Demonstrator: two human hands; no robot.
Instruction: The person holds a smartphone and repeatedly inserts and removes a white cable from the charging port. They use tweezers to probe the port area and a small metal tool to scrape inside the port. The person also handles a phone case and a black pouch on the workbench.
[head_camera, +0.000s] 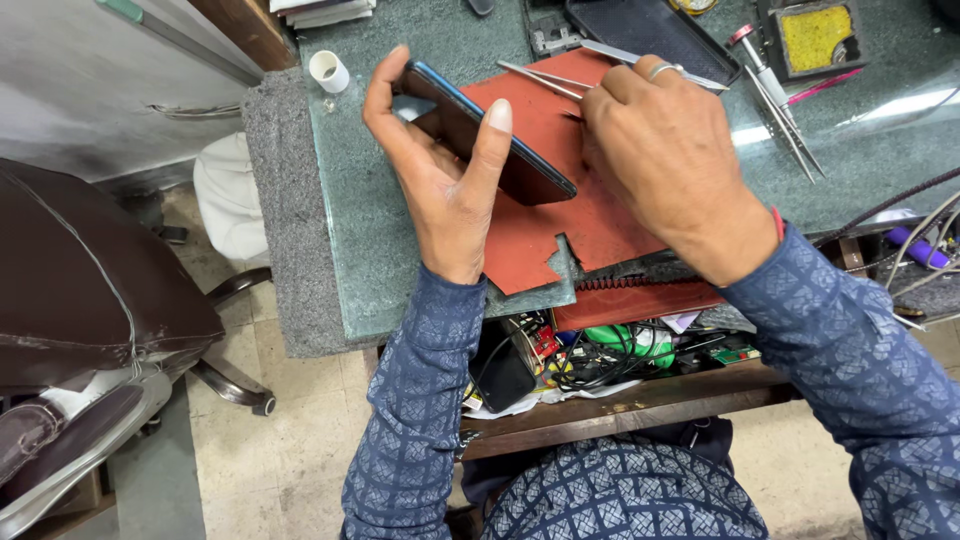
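1. Dark phone (487, 133), tilted on edge, is pinched between the left hand (437, 170)'s thumb and fingers, exposing its side.
2. Right hand (668, 150) grips metal tweezers (545, 78), tips at the phone's upper edge.
3. Beneath the phone lies a red mat (560, 225); a white cup (328, 71) stands beyond it, leftward.

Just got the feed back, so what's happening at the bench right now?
A person sits at a glass-topped workbench. The left hand holds a dark smartphone tilted on edge above a red work mat, thumb on one side and fingers on the other. The right hand pinches metal tweezers whose tips point at the phone's upper edge. More tools lie to the right, and an open drawer below is full of cables and parts.
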